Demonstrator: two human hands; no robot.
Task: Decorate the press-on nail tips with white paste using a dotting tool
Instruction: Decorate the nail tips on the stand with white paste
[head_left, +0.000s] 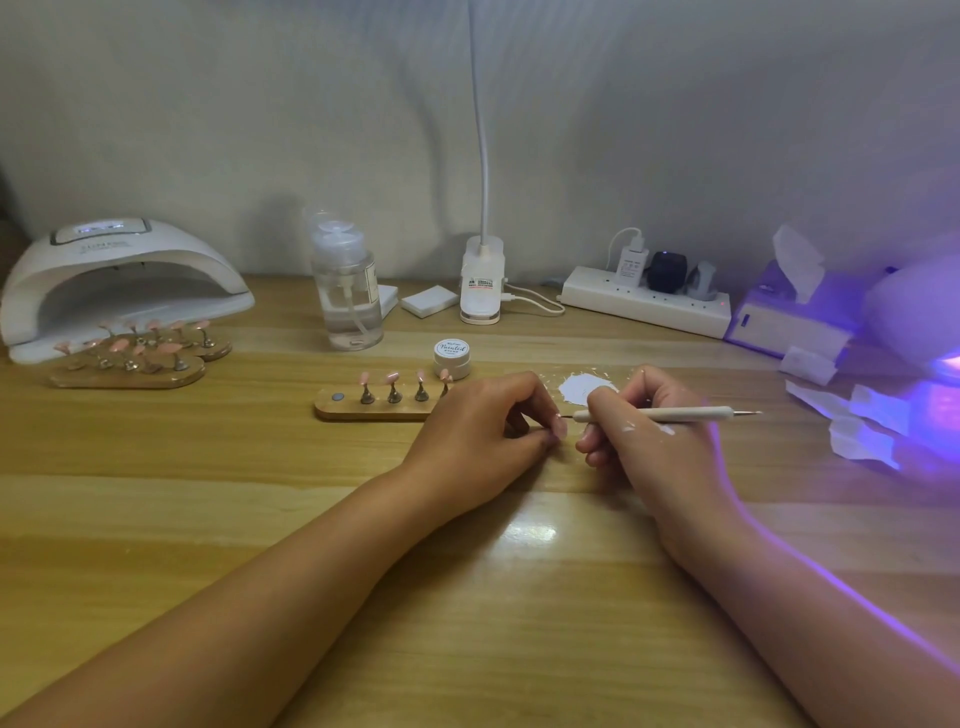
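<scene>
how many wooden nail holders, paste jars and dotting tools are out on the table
wooden nail holders: 3
paste jars: 1
dotting tools: 1, held in the right hand
total: 5

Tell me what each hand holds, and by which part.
Right hand grips the dotting tool near its working end. Left hand pinches what looks like a pink nail tip; where exactly is hidden.
</scene>
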